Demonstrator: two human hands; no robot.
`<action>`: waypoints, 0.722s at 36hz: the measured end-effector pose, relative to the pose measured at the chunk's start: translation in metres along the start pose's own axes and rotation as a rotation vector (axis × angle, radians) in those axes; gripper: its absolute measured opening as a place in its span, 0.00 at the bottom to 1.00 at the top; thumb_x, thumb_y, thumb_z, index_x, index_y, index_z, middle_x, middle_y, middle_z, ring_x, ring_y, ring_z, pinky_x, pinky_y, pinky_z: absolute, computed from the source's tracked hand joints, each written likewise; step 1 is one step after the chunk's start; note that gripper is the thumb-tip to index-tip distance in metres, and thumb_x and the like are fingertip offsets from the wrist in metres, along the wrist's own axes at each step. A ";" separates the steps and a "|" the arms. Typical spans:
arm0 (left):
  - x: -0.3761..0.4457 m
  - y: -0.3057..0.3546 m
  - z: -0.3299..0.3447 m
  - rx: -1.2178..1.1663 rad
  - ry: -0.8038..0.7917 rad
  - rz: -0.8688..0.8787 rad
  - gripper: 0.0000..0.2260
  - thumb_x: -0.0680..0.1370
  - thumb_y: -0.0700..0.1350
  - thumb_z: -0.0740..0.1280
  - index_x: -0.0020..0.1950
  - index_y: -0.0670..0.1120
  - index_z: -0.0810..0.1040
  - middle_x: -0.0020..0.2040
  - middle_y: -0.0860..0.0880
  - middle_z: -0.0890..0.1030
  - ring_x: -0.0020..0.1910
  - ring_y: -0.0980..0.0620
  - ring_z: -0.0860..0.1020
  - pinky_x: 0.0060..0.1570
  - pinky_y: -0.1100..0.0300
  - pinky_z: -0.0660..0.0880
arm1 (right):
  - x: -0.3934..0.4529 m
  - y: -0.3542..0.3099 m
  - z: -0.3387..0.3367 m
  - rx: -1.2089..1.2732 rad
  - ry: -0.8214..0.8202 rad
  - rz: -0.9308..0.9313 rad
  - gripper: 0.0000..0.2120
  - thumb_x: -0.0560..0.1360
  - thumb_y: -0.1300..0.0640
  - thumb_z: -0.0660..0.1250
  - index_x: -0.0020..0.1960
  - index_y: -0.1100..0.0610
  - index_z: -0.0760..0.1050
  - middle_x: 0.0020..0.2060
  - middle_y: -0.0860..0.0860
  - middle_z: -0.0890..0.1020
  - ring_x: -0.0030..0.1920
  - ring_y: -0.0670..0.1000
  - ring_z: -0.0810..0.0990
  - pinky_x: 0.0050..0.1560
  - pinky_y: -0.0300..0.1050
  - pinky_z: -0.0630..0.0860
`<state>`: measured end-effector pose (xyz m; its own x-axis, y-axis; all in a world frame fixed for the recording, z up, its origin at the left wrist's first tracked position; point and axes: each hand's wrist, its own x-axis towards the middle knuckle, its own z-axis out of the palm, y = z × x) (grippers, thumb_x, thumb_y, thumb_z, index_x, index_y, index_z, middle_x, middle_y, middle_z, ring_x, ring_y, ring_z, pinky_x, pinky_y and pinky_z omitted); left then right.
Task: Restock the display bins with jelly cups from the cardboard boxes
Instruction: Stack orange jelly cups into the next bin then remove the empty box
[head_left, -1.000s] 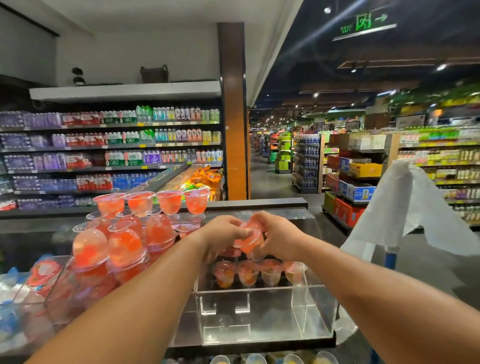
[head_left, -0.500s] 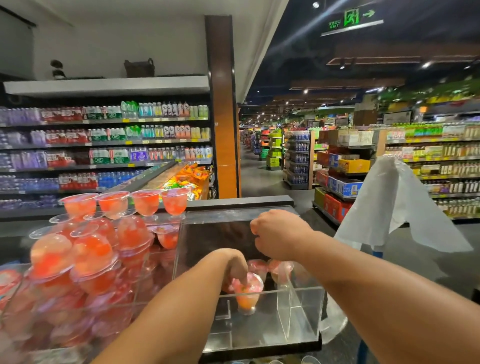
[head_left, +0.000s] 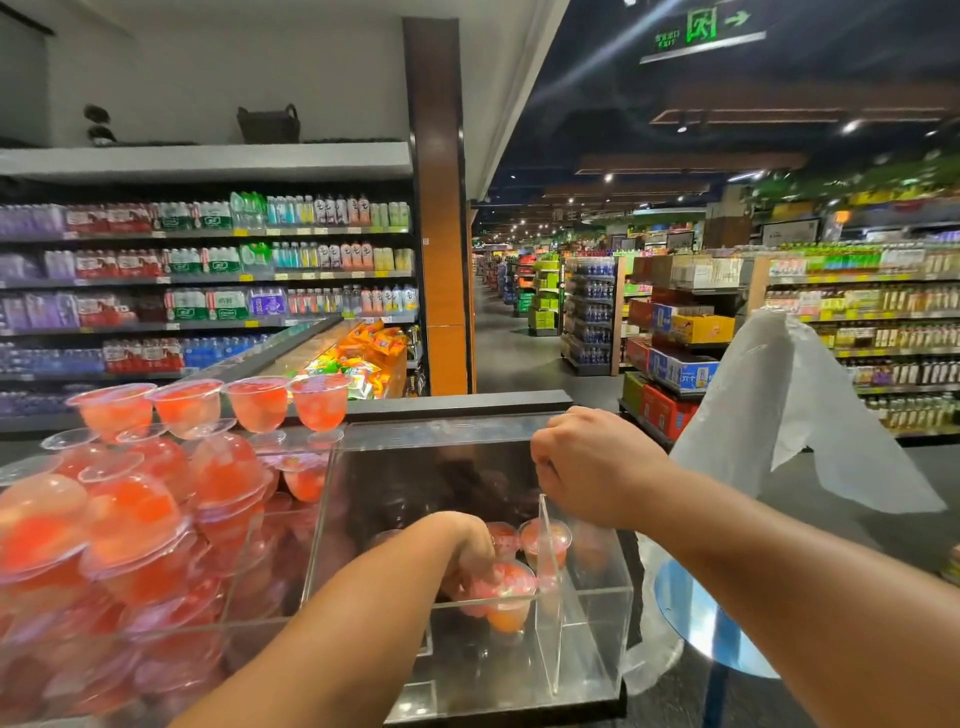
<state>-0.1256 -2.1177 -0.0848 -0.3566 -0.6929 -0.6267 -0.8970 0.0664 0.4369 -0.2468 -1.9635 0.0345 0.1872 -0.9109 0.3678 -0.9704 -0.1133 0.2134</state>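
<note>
Left hand (head_left: 470, 551) down inside clear bin (head_left: 587, 649), fingers wrapped round a jelly cup (head_left: 511, 597) near its floor. Right hand (head_left: 587, 465) clenched, hovering above the bin's far right edge.

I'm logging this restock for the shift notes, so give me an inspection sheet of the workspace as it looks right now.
Surface: dark display counter carrying clear acrylic bins.
Job's things: right-hand clear bin nearly empty, a few jelly cups at its back; left bin piled high with red jelly cups, four upright cups on top. No cardboard boxes in view.
Clutter: white plastic bag hanging right of the bin.
Grippers: left hand lowered into the right bin, fingers on a jelly cup; right hand closed above the bin's divider, contents not visible.
Cables: nothing seen.
Surroundings: drink shelves left, store aisle ahead.
</note>
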 end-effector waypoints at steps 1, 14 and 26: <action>-0.002 0.000 0.000 -0.001 -0.001 -0.001 0.06 0.80 0.42 0.69 0.54 0.40 0.78 0.56 0.39 0.84 0.53 0.41 0.85 0.59 0.45 0.80 | 0.002 0.000 -0.001 0.001 0.002 -0.002 0.13 0.80 0.53 0.59 0.51 0.54 0.82 0.48 0.51 0.83 0.48 0.53 0.79 0.51 0.49 0.78; -0.122 -0.015 -0.033 -0.073 0.525 0.309 0.13 0.82 0.50 0.65 0.58 0.42 0.81 0.51 0.43 0.84 0.46 0.46 0.84 0.50 0.48 0.83 | 0.037 -0.037 -0.006 0.089 -0.199 0.151 0.08 0.77 0.51 0.65 0.52 0.53 0.77 0.50 0.52 0.81 0.47 0.54 0.76 0.44 0.45 0.72; -0.322 -0.203 -0.015 0.436 0.946 -0.108 0.12 0.79 0.51 0.65 0.59 0.47 0.78 0.60 0.44 0.81 0.58 0.43 0.79 0.57 0.51 0.76 | 0.005 -0.231 -0.055 0.221 -0.068 -0.107 0.22 0.76 0.41 0.57 0.64 0.49 0.75 0.62 0.53 0.79 0.62 0.61 0.76 0.59 0.54 0.74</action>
<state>0.1752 -1.9184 0.0379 -0.0876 -0.9770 0.1944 -0.9954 0.0933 0.0203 -0.0127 -1.9201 0.0372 0.2869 -0.9128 0.2906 -0.9569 -0.2875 0.0416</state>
